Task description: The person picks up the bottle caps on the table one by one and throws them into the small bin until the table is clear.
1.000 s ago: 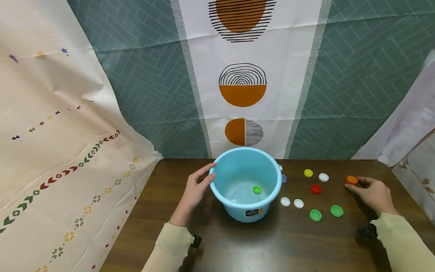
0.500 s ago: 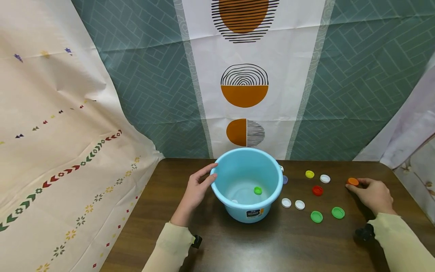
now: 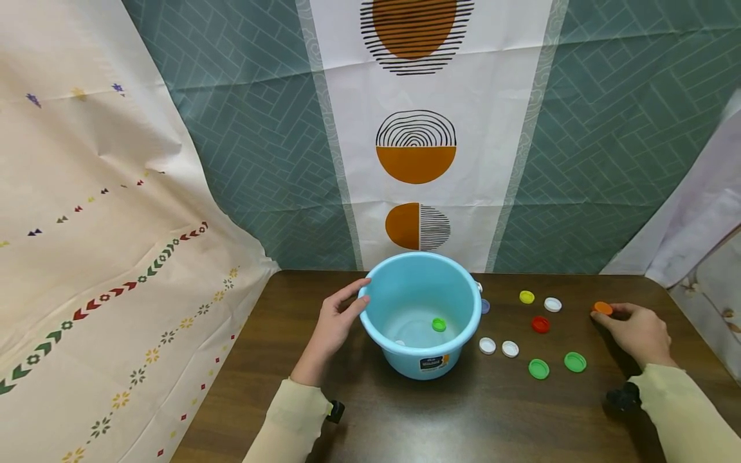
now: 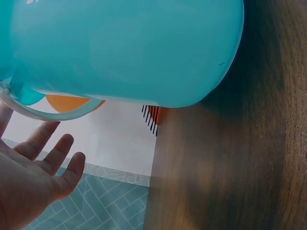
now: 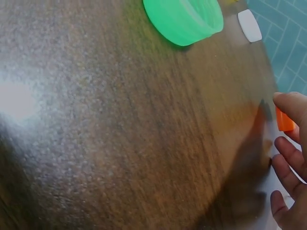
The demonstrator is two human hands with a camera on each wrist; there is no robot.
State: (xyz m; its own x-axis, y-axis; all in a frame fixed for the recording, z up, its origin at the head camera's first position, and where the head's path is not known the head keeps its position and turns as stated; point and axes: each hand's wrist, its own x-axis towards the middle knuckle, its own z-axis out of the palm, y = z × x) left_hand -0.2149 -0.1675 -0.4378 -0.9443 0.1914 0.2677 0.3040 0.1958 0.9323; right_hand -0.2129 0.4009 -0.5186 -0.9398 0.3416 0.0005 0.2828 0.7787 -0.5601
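Hardly anything has moved since half a second ago: the orange bottle cap has shifted a touch and looks a little tipped, while the light-blue plastic bucket stands where it did. At the far right of the dark wooden table, the right hand pinches that cap by its edge, between thumb and fingertip; whether it is clear of the wood is hard to tell. Well to the left, the left hand has its fingers spread, thumb and forefinger touching the bucket's rim.

Such a fingertip pinch could slip — the cap might then drop and roll towards the table's nearby right edge. Moving leftward at a low height, the dark wrist device might knock the two green caps. Too firm a push on the rim could slide or tip the bucket (it looks light), nudging the bluish cap just beside it — or the white caps near its base.
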